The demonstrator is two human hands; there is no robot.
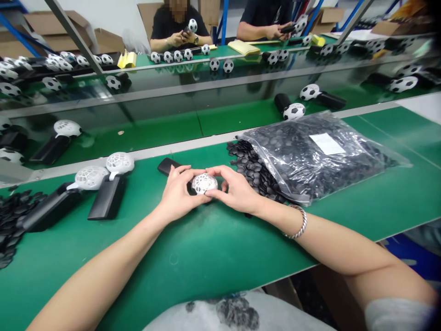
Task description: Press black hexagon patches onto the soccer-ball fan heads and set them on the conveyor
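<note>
My left hand [179,191] and my right hand [234,188] meet over the table, fingers curled around a white openwork soccer ball [204,184]. Thumb and fingers of both hands press on its edges. A black handle [168,166] sticks out behind my left fingers; its join to the ball is hidden. Just beyond my right hand spreads a pile of small black patches [257,172], spilling from a clear plastic bag [310,156]. Whether a patch is between my right fingers, I cannot make out.
White balls on black handles [106,195] lie to the left beside another heap of black patches [10,220]. A sunken green belt [165,122] carries finished-looking soccer balls [294,111]. Across it, two people [181,32] handle similar balls. Metal posts [76,37] rise from the line.
</note>
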